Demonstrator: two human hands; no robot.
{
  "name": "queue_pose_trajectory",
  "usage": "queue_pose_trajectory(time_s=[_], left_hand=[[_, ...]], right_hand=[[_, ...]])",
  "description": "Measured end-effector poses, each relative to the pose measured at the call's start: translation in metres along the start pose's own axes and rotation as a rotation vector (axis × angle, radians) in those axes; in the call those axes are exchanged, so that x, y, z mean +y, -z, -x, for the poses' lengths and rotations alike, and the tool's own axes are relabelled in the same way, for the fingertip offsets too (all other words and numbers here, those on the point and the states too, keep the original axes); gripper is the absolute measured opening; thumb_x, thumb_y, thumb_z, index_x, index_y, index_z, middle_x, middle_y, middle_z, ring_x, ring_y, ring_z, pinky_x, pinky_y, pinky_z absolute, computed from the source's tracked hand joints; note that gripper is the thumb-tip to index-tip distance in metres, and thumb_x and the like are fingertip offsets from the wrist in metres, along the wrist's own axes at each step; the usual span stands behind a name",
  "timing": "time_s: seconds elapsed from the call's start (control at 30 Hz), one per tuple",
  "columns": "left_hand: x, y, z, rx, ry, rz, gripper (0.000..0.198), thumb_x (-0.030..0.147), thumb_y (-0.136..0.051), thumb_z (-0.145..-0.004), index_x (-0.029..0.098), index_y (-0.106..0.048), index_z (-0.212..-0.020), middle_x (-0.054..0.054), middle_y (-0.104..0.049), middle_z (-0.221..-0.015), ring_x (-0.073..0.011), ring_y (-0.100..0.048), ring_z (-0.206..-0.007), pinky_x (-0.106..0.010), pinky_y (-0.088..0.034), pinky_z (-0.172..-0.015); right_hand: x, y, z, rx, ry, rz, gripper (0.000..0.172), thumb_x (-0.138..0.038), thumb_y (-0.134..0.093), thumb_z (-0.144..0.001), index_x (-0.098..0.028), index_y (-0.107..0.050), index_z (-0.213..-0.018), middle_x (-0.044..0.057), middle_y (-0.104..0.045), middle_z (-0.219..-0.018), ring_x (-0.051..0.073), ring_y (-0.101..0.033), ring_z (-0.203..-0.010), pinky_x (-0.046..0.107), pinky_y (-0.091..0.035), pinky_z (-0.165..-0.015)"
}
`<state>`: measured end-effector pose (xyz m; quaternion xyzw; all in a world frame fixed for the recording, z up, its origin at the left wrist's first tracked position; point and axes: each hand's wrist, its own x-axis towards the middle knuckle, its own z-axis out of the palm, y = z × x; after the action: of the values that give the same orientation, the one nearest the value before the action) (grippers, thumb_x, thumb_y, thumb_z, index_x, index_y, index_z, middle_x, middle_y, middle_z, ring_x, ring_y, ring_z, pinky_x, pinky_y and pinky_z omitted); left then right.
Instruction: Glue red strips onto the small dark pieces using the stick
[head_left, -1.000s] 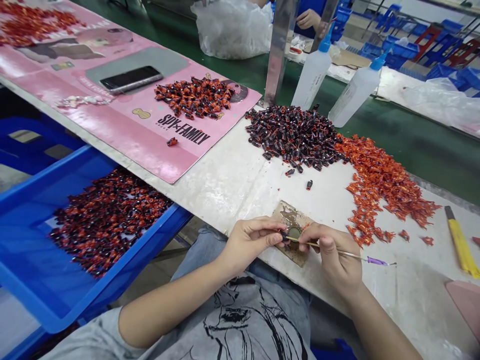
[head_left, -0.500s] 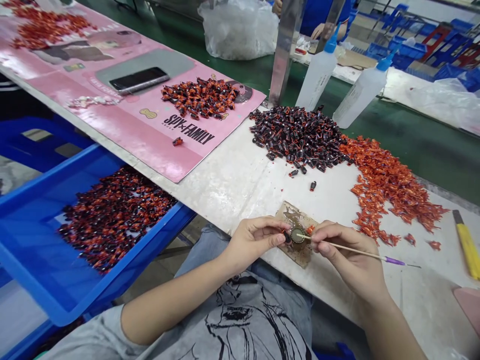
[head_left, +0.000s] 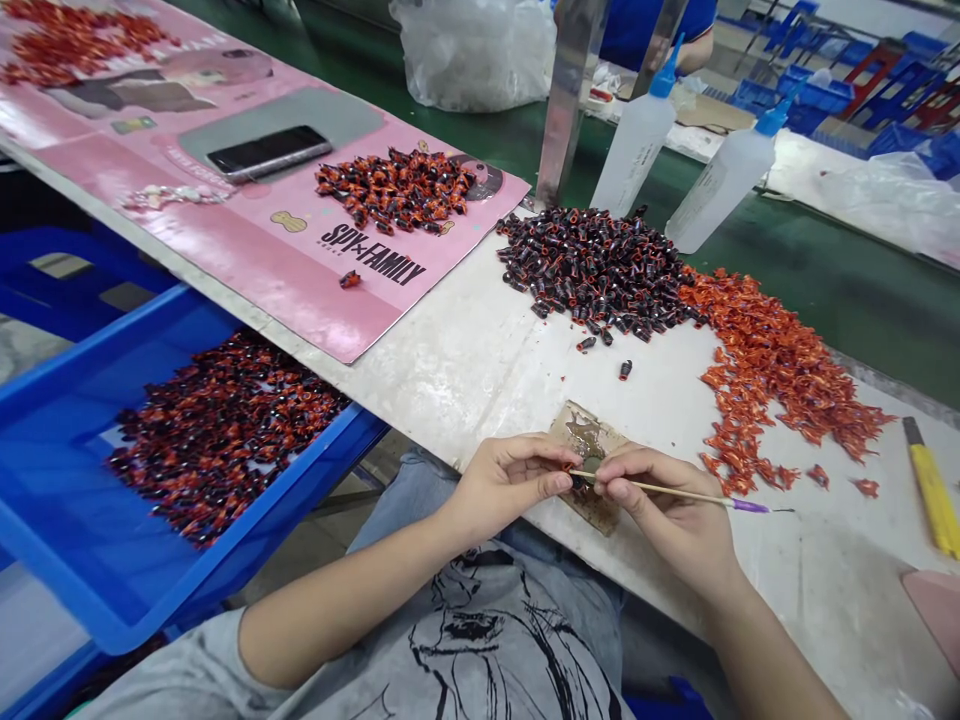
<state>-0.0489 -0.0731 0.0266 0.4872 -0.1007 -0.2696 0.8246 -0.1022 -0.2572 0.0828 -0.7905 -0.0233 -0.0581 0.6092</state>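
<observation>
Bright, even overhead light; shadows are soft, faint under my left hand [head_left: 510,480] and right hand [head_left: 667,510]. The thin stick [head_left: 675,491] I grip is crisp. Dull glare on the phone [head_left: 268,152] atop the pink board [head_left: 225,260]. Far right of the pink board, the crates [head_left: 810,105] soften; beside it, the table [head_left: 465,360] edge bows from lens distortion.

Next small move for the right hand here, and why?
Probably draw the thin stick back off the small dark piece: the right hand holds its tip against that piece, which the left hand pinches above the stained card scrap. Whether the piece is coated, I cannot tell.
</observation>
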Motion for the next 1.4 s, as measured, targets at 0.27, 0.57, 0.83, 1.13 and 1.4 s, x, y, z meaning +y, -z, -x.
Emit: queue_pose_trajectory(time_s=[0.27, 0.57, 0.83, 1.13, 1.4], left_hand=[[0.001, -0.001, 0.000, 0.010, 0.004, -0.018, 0.026, 0.038, -0.093, -0.069, 0.020, -0.084, -0.086, -0.009, -0.079, -0.093, -0.0189, -0.075, -0.087, -0.028, -0.065, -0.080], [0.002, -0.002, 0.001, 0.029, 0.007, -0.019, 0.025, 0.037, -0.093, -0.067, 0.020, -0.084, -0.084, -0.009, -0.080, -0.091, -0.0185, -0.074, -0.084, -0.027, -0.065, -0.078], [-0.001, 0.000, 0.002, -0.012, -0.034, -0.060, 0.022, 0.035, -0.090, -0.073, 0.020, -0.084, -0.088, -0.008, -0.079, -0.094, -0.0199, -0.074, -0.091, -0.029, -0.063, -0.082], [-0.001, -0.001, 0.002, 0.026, 0.006, 0.010, 0.018, 0.029, -0.092, -0.071, 0.022, -0.084, -0.086, -0.005, -0.080, -0.092, -0.0151, -0.074, -0.082, -0.023, -0.063, -0.076], [0.004, -0.005, 0.006, 0.087, 0.066, 0.030, 0.027, 0.038, -0.096, -0.063, 0.019, -0.083, -0.079, -0.006, -0.081, -0.087, -0.0159, -0.075, -0.077, -0.026, -0.064, -0.079]], right_hand=[[0.002, 0.000, 0.002, 0.014, -0.035, -0.002, 0.032, -0.054, -0.074, -0.089, -0.022, -0.078, -0.083, 0.006, -0.073, -0.074, 0.016, -0.067, -0.064, 0.027, -0.057, -0.062], [-0.003, -0.004, 0.000, 0.049, -0.094, -0.115, 0.039, -0.059, -0.076, -0.086, -0.021, -0.073, -0.080, 0.005, -0.071, -0.067, 0.016, -0.066, -0.058, 0.023, -0.054, -0.052], [0.001, -0.008, 0.001, 0.059, -0.115, -0.191, 0.040, -0.058, -0.078, -0.085, -0.020, -0.068, -0.078, 0.004, -0.070, -0.064, 0.015, -0.066, -0.057, 0.022, -0.053, -0.050], [-0.005, 0.031, 0.001, 0.325, 0.112, -0.108, 0.029, -0.050, -0.071, -0.094, -0.023, -0.073, -0.086, 0.004, -0.074, -0.073, 0.016, -0.069, -0.061, 0.027, -0.056, -0.055], [0.010, 0.106, 0.036, 0.387, 0.285, 0.942, 0.032, -0.049, -0.057, -0.101, -0.023, -0.074, -0.093, 0.005, -0.077, -0.085, 0.021, -0.073, -0.075, 0.032, -0.056, -0.065]])
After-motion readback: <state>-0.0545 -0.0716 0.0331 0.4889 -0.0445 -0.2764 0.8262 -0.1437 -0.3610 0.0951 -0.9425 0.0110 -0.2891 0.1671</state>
